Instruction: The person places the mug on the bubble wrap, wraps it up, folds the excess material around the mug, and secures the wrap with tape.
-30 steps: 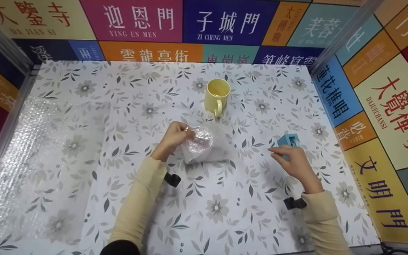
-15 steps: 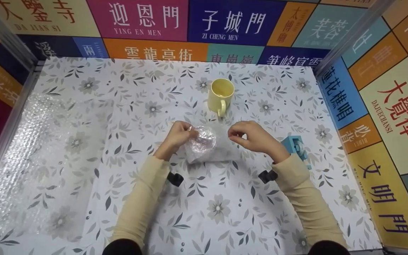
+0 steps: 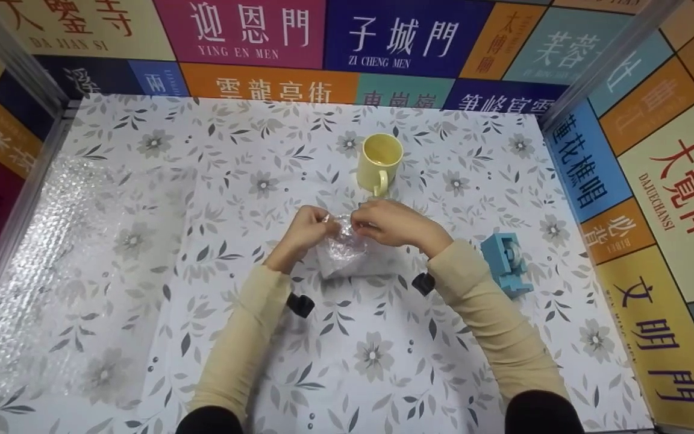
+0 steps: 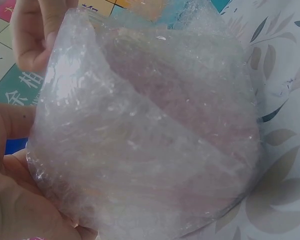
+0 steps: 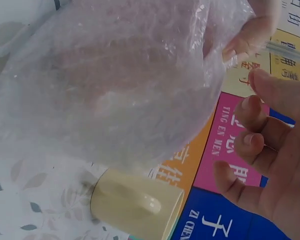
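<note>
A bubble-wrapped bundle (image 3: 347,253) lies mid-table, with something pinkish showing through the cloudy wrap (image 4: 140,120). My left hand (image 3: 308,232) grips its left edge, the thumb (image 5: 235,50) pressed on the plastic. Coming from the other side, my right hand (image 3: 392,222) has its curled fingers right at the bundle's top. In the right wrist view the thumb and fingertips of that hand (image 5: 270,135) are bent close together beside the wrap; I cannot tell whether a thin piece of tape is between them. Behind the bundle stands a yellow mug (image 3: 378,163), handle toward me.
A teal tape dispenser (image 3: 506,262) stands beside my right forearm. A large sheet of bubble wrap (image 3: 64,271) covers the table's left side. Walls with coloured, lettered panels (image 3: 250,33) enclose the floral-covered table (image 3: 232,132) at the back and sides.
My right hand has left the tape dispenser and moved left to the bundle, meeting my left hand there. My left hand has kept its hold. The whole head view has shifted slightly.
</note>
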### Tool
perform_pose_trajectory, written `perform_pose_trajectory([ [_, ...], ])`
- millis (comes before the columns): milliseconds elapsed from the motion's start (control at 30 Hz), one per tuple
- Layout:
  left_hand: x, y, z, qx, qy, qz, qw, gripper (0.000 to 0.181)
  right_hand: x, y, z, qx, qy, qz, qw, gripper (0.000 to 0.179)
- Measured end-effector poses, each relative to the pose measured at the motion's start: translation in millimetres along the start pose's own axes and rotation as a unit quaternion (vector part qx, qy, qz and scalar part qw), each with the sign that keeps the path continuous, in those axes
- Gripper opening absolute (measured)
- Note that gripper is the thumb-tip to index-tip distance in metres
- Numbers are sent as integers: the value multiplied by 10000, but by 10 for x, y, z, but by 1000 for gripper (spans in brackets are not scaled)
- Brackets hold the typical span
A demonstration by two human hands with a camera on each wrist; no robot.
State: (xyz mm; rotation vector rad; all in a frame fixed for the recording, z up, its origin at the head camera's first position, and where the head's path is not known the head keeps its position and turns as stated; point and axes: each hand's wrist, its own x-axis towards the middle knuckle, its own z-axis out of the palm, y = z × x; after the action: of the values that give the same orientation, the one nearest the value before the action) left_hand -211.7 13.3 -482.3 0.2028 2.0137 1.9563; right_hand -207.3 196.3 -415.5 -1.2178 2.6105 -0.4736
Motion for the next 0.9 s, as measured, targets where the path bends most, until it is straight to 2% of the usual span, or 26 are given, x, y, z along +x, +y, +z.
perform_pose_trajectory([
  [167,-5,-10,-8,27,23,88,10000,25,120,-68,31,-231,-278,92,9993,7],
  [267,-1,-13,-7,87,66,151,9998,26,155,-82,53,-340,-306,170,9988,8],
  [667,9,-24,0,-18,46,43,10000,25,207,-106,131,-341,-226,655,9970,12],
  [900,17,-39,-1,-26,63,45,10000,23,227,-147,159,-120,34,1094,9939,15],
])
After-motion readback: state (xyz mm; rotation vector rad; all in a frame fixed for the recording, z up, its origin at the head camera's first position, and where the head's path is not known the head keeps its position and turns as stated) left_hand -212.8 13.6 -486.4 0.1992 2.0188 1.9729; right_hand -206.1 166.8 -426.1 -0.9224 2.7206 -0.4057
